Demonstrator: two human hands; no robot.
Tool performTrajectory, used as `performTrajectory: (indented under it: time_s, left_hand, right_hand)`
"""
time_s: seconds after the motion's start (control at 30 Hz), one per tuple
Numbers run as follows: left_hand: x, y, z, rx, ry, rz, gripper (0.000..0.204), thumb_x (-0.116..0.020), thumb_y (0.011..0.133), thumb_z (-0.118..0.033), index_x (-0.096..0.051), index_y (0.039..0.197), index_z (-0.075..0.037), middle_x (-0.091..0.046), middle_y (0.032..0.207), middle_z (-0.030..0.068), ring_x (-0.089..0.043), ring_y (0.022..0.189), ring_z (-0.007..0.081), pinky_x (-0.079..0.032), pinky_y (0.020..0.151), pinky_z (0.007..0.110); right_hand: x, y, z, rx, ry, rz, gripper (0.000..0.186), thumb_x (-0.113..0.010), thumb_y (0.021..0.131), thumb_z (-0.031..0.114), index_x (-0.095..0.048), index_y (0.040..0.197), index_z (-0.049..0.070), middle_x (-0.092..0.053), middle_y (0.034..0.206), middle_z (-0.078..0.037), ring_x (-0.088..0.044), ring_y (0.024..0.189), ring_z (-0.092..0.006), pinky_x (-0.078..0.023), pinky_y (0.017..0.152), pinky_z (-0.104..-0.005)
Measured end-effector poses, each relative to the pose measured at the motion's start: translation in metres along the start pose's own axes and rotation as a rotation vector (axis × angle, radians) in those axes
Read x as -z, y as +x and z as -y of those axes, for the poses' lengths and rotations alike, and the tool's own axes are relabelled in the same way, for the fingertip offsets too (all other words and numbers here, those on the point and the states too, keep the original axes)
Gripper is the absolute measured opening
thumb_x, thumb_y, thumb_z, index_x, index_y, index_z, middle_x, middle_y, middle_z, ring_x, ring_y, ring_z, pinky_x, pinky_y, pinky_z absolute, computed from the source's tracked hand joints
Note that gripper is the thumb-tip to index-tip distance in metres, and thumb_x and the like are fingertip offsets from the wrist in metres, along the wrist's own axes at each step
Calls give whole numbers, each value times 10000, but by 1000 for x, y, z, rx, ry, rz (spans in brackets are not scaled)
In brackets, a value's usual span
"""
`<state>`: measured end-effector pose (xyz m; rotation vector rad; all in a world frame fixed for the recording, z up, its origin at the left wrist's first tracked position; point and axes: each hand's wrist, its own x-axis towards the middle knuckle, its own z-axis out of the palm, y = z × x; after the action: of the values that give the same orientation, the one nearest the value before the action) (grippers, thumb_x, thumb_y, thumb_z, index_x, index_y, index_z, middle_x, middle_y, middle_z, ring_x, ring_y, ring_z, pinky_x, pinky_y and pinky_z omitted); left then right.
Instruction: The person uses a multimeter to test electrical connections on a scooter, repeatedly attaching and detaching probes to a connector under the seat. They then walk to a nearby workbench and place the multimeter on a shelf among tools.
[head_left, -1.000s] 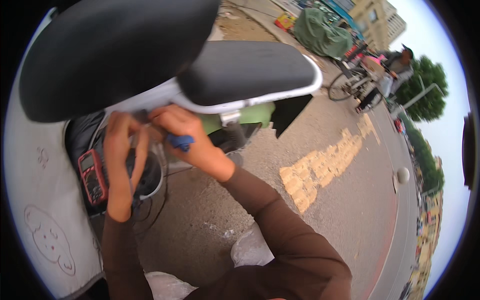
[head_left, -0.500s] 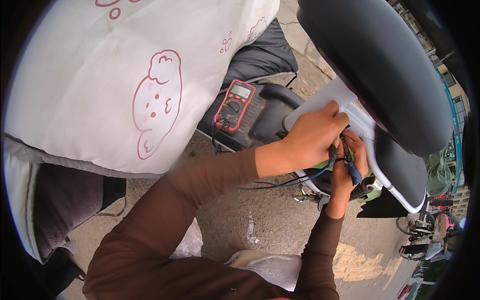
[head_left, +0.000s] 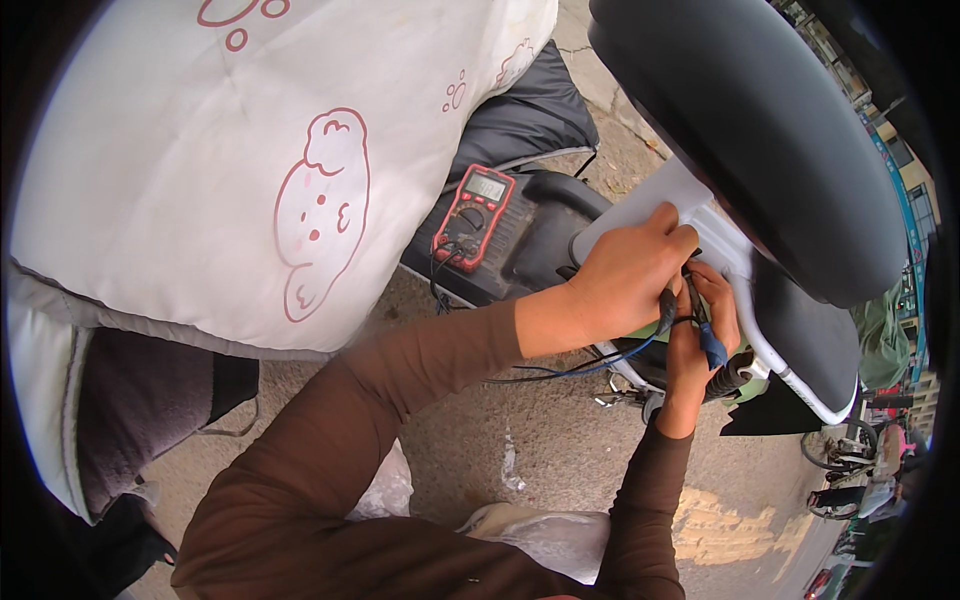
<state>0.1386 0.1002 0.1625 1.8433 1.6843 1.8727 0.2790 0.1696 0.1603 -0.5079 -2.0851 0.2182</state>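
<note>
My left hand (head_left: 632, 272) reaches under the raised black seat (head_left: 750, 120) of a white scooter (head_left: 660, 185), fingers curled on black and blue cables (head_left: 640, 347). Just right of it, my right hand (head_left: 690, 365) grips the cable bundle, with a blue piece (head_left: 713, 346), either tape or a handle, by its fingers; exactly what the fingertips pinch is hidden. A red and black multimeter (head_left: 473, 217) lies on the black ribbed footboard (head_left: 530, 245) to the left, with leads (head_left: 438, 280) hanging from its lower end.
A white padded cover (head_left: 180, 180) with red drawings fills the upper left, dark lining below it. Pavement (head_left: 470, 440) lies beneath my arms. At far right are a green tarp (head_left: 880, 335), a bicycle (head_left: 845, 450), a person (head_left: 885, 485) and buildings (head_left: 910, 190).
Since a second ago the view has swung round, putting the scooter upper right and the white cover across the left. My hands remain at the cables; the last half second shows little motion.
</note>
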Motion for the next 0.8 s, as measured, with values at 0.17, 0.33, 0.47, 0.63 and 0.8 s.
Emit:
performTrajectory:
  time_s: [0.17,0.33,0.47,0.63,0.8]
  left_hand:
    - [2,1,-1,-3,0,30,139,-624,814,-47,-492,826,-4,-517,856,171,-577,703,405,-449,600,466]
    - [0,0,1,0,6,19,144,-630,810,-51,-493,818,-7,-519,852,167,-577,696,394,-448,597,461]
    - [0,1,0,0,9,19,139,-628,811,-49,-495,822,-9,-521,851,166,-577,695,390,-448,595,458]
    - [0,1,1,-3,-2,22,137,-627,810,-43,-496,828,-10,-519,852,164,-575,695,389,-444,591,456]
    - [1,1,1,-3,3,19,137,-626,814,-41,-493,830,-12,-515,853,163,-573,696,391,-441,590,460]
  right_hand:
    - [0,0,0,-10,17,-1,212,-749,760,-97,-607,903,-29,-703,1035,-170,-684,957,-283,-527,867,-347]
    - [0,-1,-2,-10,23,-4,210,-750,760,-96,-608,899,-28,-703,1029,-171,-685,951,-284,-526,864,-347]
    - [0,-1,-2,-10,13,-7,209,-749,759,-94,-608,898,-28,-705,1024,-167,-686,950,-282,-526,862,-345]
    - [0,0,-2,1,7,-10,210,-748,757,-94,-608,900,-29,-704,1022,-168,-687,946,-287,-527,858,-347]
    - [0,0,-3,0,14,-4,210,-744,756,-97,-609,901,-28,-703,1019,-170,-686,940,-294,-527,856,-352]
